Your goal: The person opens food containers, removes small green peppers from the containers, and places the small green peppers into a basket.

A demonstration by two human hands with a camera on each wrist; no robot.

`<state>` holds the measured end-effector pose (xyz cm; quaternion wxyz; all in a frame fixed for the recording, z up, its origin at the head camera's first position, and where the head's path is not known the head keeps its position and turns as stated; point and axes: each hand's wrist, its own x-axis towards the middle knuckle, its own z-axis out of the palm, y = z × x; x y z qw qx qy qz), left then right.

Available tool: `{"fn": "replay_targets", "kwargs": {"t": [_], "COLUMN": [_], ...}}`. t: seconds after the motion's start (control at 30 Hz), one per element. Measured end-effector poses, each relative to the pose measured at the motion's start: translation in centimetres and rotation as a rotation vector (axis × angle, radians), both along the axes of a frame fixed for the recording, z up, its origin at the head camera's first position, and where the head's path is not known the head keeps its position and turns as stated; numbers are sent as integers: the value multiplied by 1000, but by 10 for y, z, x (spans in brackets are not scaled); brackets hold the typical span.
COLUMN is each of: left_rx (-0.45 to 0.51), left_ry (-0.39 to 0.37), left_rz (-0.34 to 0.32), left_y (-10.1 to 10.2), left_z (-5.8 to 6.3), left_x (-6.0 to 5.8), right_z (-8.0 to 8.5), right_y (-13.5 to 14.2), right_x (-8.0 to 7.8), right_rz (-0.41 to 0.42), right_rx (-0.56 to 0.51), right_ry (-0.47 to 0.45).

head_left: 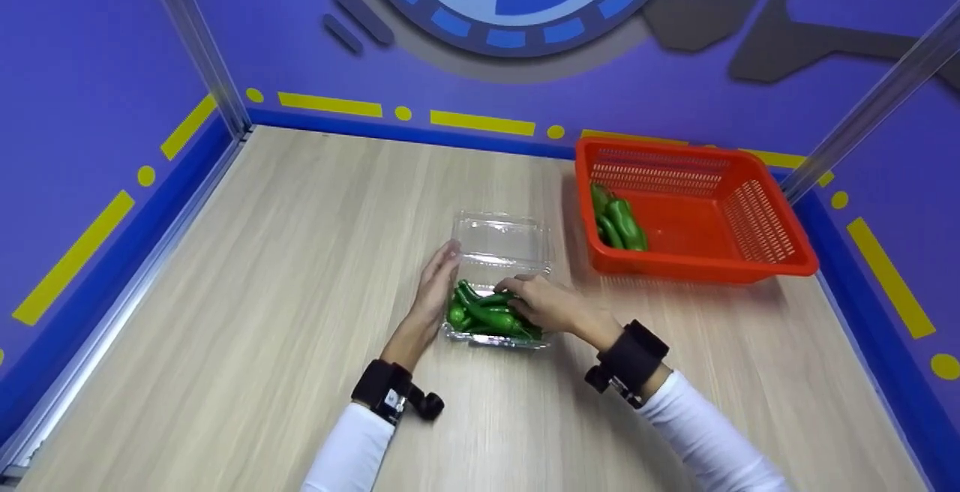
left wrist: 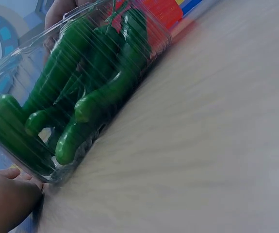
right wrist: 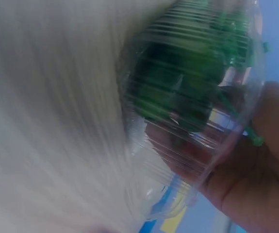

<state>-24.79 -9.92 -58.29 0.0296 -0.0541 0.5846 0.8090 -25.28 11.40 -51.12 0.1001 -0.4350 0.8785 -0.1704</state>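
A clear plastic clamshell box (head_left: 501, 241) stands on the table with its lid folded back and several green peppers (head_left: 491, 316) in its tray. My left hand (head_left: 433, 289) lies along the box's left side, fingers fairly straight against it. Over the right part of the tray, my right hand (head_left: 551, 304) reaches in with curled fingers among the peppers. Through the ribbed wall in the right wrist view, a green pepper (right wrist: 192, 111) sits at the right fingers, its stem between thumb and fingers. The left wrist view shows peppers (left wrist: 110, 92) bunched inside, partly overlapping.
A red plastic basket (head_left: 705, 267) stands at the right rear of the table (head_left: 300, 252), with several green peppers (head_left: 624, 223) at its left end. Blue printed panels (head_left: 480, 87) enclose the table at the back and sides.
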Motion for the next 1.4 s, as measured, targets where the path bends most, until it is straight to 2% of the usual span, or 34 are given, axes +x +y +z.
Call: {"fn": "replay_targets", "kwargs": {"t": [0.27, 0.5, 1.0, 1.23, 1.4], "left_rx": [7, -7, -13, 2, 1], "left_ry": [12, -6, -3, -3, -6], "left_rz": [8, 2, 8, 7, 4], "left_y": [0, -1, 0, 1, 1], "left_z": [-2, -2, -3, -2, -2], "left_x": [0, -1, -2, -2, -2], "right_z": [12, 23, 21, 24, 29], "right_y": [0, 6, 11, 14, 17], "right_x": [-1, -1, -1, 1, -2], "right_rz": [-45, -43, -10, -59, -103], "right_rx": [-5, -101, -220, -251, -310], "right_ry": [27, 127, 196, 210, 214]}}
